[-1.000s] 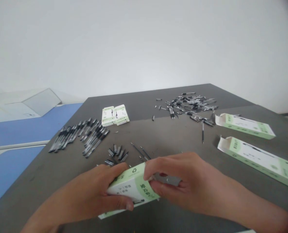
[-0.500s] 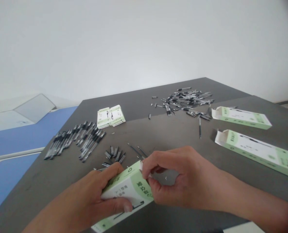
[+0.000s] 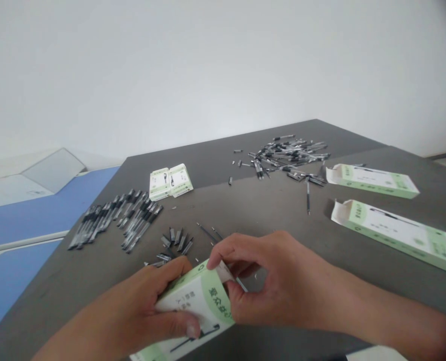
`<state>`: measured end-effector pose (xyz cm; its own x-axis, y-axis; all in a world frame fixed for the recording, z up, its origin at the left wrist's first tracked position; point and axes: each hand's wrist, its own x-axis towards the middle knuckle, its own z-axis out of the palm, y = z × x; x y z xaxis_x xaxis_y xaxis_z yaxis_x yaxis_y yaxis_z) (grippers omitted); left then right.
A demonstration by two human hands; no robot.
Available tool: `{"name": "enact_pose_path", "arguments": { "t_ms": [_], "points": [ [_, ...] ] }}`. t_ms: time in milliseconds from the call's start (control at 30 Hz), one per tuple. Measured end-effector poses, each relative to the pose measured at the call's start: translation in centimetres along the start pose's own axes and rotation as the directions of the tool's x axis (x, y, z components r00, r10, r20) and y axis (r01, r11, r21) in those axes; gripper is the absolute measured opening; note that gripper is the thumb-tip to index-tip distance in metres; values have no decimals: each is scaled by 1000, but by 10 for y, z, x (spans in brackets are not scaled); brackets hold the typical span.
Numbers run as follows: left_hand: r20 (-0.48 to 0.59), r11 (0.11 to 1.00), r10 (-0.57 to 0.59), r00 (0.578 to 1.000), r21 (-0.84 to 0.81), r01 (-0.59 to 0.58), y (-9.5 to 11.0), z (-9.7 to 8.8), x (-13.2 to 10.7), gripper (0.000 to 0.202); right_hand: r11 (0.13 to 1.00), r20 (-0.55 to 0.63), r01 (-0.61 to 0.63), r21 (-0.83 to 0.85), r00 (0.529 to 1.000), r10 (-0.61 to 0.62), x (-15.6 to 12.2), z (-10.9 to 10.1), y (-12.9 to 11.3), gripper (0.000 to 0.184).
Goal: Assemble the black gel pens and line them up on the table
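Observation:
Low in the view, a green and white cardboard pen box (image 3: 187, 301) lies slanted, its printed face with a pen picture turned up toward me. My left hand (image 3: 151, 306) is wrapped round the body of the box, thumb on the printed face. At the box's upper right end, my right hand (image 3: 264, 281) pinches the white end flap (image 3: 225, 271) between thumb and bent fingers. The inside of the box is hidden. Just beyond my hands lie several black pen caps (image 3: 177, 239) and a few thin refills (image 3: 206, 232).
Pens (image 3: 140, 220) lie in rows at the left of the dark table (image 3: 241, 210). Behind them are two small green and white boxes (image 3: 170, 181). A heap of pen parts (image 3: 286, 155) covers the far side. Two long pen boxes (image 3: 399, 233) with open ends lie at the right.
My right hand has shifted slightly left at the box end, and more of the white flap shows between its fingers. The left hand keeps its hold on the box.

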<state>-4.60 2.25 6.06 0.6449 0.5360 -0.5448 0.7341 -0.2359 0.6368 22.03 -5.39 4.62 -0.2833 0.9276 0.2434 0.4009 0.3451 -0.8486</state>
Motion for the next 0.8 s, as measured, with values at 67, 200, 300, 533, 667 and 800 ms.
{"name": "enact_pose_path", "arguments": {
  "t_ms": [67,200,300,533,667,800],
  "points": [
    [-7,1000,10,1000,-14,-10,1,-2,2,44,998,6,34,-58,999,-34,2,-3,2,29],
    [1,990,63,998,-128,-62,-5,-3,3,44,997,69,67,-25,995,-65,5,-14,3,14],
    [35,988,49,998,-151,-43,-8,-2,1,46,998,168,18,52,985,-26,5,-19,2,11],
    [61,963,66,996,-264,-47,-4,-2,1,49,995,105,95,34,990,-98,5,-19,2,13],
    [186,862,124,975,-506,-13,-17,-1,4,62,921,144,387,-36,914,-379,9,-21,8,15],
    [257,770,216,942,-639,-2,-29,-1,5,70,794,180,591,-139,804,-567,9,-19,13,28]
  ]
}}
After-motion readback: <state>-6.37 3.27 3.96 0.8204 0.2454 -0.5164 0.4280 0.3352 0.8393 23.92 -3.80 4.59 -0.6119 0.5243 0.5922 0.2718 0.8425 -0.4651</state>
